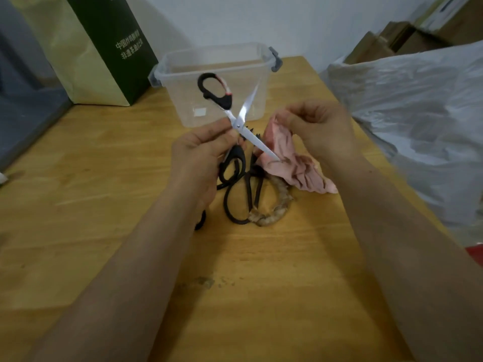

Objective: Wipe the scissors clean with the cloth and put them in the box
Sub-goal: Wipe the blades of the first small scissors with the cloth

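Note:
My left hand [203,147] grips a pair of scissors [241,118] with black handles near the pivot and lower handle. Their steel blades are spread wide open in an X; one handle points up in front of the box. My right hand [316,126] holds a pink cloth [290,158] bunched against the lower blade, whose tip touches the cloth. The clear plastic box [214,82] with grey latches stands open just behind, and I see nothing inside it. More scissors [240,194] with dark handles, one wrapped in brownish cord, lie on the wooden table under my hands.
A green and yellow paper bag [99,48] stands at the back left. A large white plastic bag [418,118] fills the right side past the table [261,283] edge, with cardboard boxes [407,37] behind it. A small stain marks the wood near me.

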A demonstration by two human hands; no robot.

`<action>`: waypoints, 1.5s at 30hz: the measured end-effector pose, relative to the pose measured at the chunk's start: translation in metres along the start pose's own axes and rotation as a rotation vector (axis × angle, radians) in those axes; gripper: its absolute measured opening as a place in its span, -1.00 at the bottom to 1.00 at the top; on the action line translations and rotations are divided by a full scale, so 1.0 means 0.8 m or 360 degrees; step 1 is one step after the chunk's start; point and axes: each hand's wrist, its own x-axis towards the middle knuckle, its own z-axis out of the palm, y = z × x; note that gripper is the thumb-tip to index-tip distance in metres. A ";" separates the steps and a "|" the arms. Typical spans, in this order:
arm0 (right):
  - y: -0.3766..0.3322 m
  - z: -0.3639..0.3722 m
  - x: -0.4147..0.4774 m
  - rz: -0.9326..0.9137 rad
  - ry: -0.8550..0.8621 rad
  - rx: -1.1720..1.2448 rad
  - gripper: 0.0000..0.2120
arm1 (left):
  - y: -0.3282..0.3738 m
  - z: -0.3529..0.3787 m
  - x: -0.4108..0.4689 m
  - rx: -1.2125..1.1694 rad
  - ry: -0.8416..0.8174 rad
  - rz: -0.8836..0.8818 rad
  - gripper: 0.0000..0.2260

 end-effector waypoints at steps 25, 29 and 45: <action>-0.010 0.032 -0.025 0.0818 -0.0320 0.1081 -0.91 | -0.023 0.011 -0.013 0.0139 -0.0089 0.0118 -0.82; -0.010 0.038 -0.023 0.0842 -0.0206 0.1081 -0.91 | -0.022 0.012 -0.012 0.0180 -0.0076 0.0126 -0.83; -0.005 0.025 -0.010 0.0823 -0.0092 0.1040 -0.76 | -0.020 0.014 -0.015 0.0180 -0.0101 0.0102 -0.83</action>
